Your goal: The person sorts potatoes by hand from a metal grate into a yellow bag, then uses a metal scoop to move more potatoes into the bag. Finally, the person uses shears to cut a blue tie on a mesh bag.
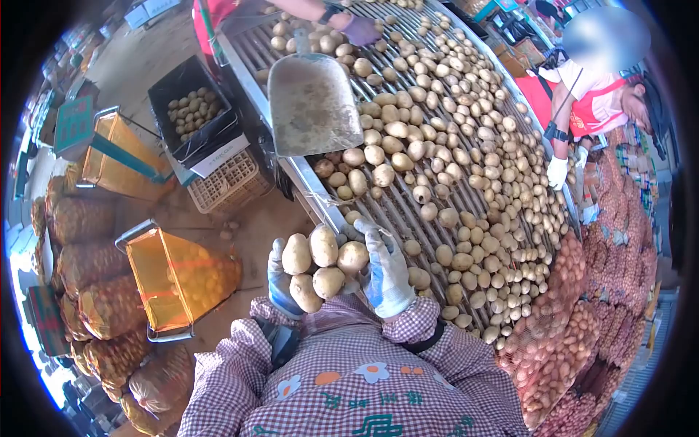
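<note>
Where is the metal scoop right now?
In the head view, the metal scoop lies at the upper middle, over the left edge of the roller table, between the black crate and the potatoes.

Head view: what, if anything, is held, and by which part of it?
Several potatoes, cupped together between left hand and right hand, held by the bunch's outer sides.

Many potatoes (pixel 323 246), one metal scoop (pixel 313 105)
</note>
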`<move>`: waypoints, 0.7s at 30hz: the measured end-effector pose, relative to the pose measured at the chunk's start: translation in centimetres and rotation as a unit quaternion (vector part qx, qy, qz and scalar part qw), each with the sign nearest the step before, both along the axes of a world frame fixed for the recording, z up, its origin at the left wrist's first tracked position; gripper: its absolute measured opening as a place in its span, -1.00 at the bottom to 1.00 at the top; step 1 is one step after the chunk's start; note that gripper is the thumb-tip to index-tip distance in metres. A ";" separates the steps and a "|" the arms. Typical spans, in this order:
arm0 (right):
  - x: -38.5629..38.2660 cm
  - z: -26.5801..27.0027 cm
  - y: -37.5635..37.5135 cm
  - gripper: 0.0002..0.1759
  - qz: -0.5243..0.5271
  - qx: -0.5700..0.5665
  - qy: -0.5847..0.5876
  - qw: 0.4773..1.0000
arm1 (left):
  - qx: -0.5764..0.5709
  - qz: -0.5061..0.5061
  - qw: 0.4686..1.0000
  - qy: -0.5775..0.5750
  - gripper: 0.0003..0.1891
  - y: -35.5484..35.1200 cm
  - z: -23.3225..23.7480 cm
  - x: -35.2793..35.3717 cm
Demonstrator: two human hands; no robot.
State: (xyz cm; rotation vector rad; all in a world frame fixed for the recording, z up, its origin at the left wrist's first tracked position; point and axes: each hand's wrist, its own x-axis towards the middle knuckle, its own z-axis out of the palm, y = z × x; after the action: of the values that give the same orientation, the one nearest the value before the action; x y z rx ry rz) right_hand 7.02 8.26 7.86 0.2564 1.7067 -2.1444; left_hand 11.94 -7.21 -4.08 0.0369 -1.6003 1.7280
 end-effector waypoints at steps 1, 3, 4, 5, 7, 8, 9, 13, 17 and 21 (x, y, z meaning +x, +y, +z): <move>0.0 0.5 -0.5 -0.55 0.010 0.040 0.056 0.998 | 0.278 -0.151 0.948 -0.048 -0.21 -0.1 -1.1 0.0; 0.0 -1.2 -0.3 -0.50 0.030 0.026 0.056 0.998 | 0.205 -0.058 0.977 -0.017 -0.21 -0.5 -3.1 0.8; 0.0 -1.4 -0.4 -0.48 0.033 0.032 0.071 0.996 | 0.127 0.031 0.991 0.009 -0.20 -0.9 -4.0 1.3; -0.1 -1.6 -0.5 -0.47 0.036 0.037 0.086 0.995 | 0.127 0.036 0.991 0.010 -0.20 -1.4 -3.5 1.1; -0.2 -1.0 -0.8 -0.44 0.057 0.156 0.163 0.972 | 0.314 -0.075 0.945 -0.047 -0.43 -2.6 0.5 0.8; -0.2 -0.5 -1.1 -0.44 0.061 0.179 0.167 0.968 | 0.400 -0.125 0.905 -0.074 -0.53 -3.4 2.5 0.7; -0.3 0.0 -1.5 -0.44 0.069 0.200 0.172 0.962 | 0.482 -0.169 0.854 -0.096 -0.63 -4.5 3.5 0.7; 1.3 -5.0 0.2 -0.53 0.078 0.321 0.258 0.908 | 0.375 -0.128 0.918 0.004 -0.84 -11.0 6.0 1.4; 1.7 -5.7 -0.8 -0.68 0.093 0.202 0.152 0.963 | 0.530 -0.017 0.840 -0.114 -0.81 -17.3 9.8 6.0; 1.6 -8.7 0.0 -0.70 0.125 0.244 0.236 0.932 | 0.562 0.114 0.798 -0.185 -0.85 -27.5 6.8 13.9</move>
State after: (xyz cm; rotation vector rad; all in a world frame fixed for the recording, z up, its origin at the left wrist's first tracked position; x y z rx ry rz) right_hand 8.60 8.23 -0.86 -0.3638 2.3822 -1.6500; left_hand 25.83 -34.74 2.72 0.5091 -2.8047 0.6908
